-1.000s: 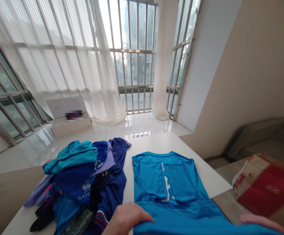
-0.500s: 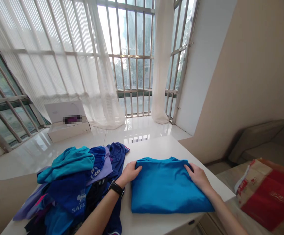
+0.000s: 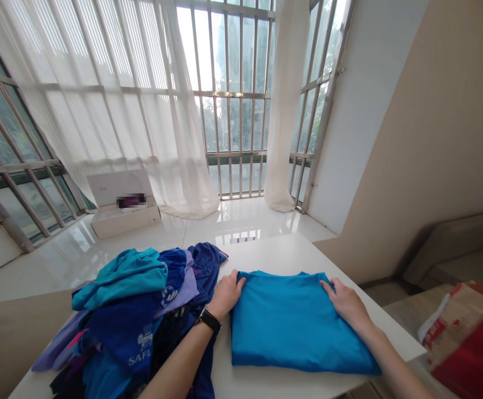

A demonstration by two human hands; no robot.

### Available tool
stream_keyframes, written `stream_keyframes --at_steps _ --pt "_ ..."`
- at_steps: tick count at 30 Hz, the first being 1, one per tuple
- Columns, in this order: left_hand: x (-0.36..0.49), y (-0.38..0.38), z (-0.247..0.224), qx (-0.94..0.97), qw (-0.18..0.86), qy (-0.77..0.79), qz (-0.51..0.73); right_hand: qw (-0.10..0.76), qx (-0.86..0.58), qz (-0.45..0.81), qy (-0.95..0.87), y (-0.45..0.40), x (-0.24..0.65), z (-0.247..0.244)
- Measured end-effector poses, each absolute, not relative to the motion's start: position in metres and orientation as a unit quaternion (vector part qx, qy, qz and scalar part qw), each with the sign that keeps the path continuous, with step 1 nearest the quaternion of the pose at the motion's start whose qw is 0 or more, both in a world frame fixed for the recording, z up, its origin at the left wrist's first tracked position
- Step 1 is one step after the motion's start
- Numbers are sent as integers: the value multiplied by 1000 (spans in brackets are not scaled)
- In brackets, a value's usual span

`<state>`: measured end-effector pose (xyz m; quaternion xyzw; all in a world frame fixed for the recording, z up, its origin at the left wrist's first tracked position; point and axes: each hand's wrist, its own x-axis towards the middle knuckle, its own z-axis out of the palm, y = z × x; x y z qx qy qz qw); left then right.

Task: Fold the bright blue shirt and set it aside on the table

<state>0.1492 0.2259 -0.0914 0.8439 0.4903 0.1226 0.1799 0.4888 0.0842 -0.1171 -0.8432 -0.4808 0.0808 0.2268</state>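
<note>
A bright blue T-shirt (image 3: 299,324) lies folded into a flat rectangle on the white table (image 3: 262,249). My left hand (image 3: 225,295) holds its upper left corner, and my right hand (image 3: 346,306) grips the upper right corner. A black watch (image 3: 208,320) sits on my left wrist. Just left of the shirt, a heap of crumpled clothes (image 3: 128,327) in teal, navy and lilac touches my left forearm. The forearm hides part of the heap.
On the right, a red and brown paper package (image 3: 466,343) lies on a lower wooden surface beyond the table edge. An open white box (image 3: 125,219) stands on the glossy floor. Sheer curtains (image 3: 183,138) hang before barred windows.
The shirt has gone from a partly folded spread, with its white print showing, to a compact rectangle. My hands have moved to its upper corners. Between the last two views, they barely shift.
</note>
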Motion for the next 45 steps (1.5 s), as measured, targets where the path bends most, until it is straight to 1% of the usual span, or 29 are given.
stream_keyframes --at_steps 3,6,12,16,19,22,23,26,27,29,31,33,35,38,42,45 --pt "147 223 -89 844 173 492 123 222 -826 92 -509 81 494 -118" --pt "143 223 -88 849 173 485 118 242 -806 117 -527 78 504 -123" --pt "140 222 -91 841 175 498 116 320 -807 139 -476 79 510 -134" --pt "144 219 -94 833 174 513 114 323 -820 123 -456 79 500 -132" --pt "144 217 -95 834 174 511 113 305 -822 127 -464 79 501 -128" --pt "141 214 -91 838 168 506 115 261 -831 129 -474 76 503 -120" --pt "140 213 -89 841 158 503 120 246 -839 105 -474 73 500 -117" --pt "138 209 -82 862 103 468 167 222 -851 -24 -475 61 473 -115" --pt "137 208 -80 874 85 442 185 216 -845 -55 -485 55 458 -119" --pt "137 206 -80 906 65 368 199 199 -822 -53 -531 44 423 -133" --pt "137 205 -83 934 62 298 186 167 -806 -55 -566 35 390 -152" --pt "136 205 -88 946 67 266 170 125 -803 -64 -579 29 367 -170" --pt "134 205 -91 947 71 269 157 88 -800 -72 -589 28 359 -179" --pt "132 204 -88 946 62 284 141 52 -801 -51 -594 34 367 -173" --pt "131 197 -75 946 17 306 106 22 -789 45 -613 56 394 -144" --pt "134 187 -66 950 9 304 75 10 -772 91 -628 84 412 -123"
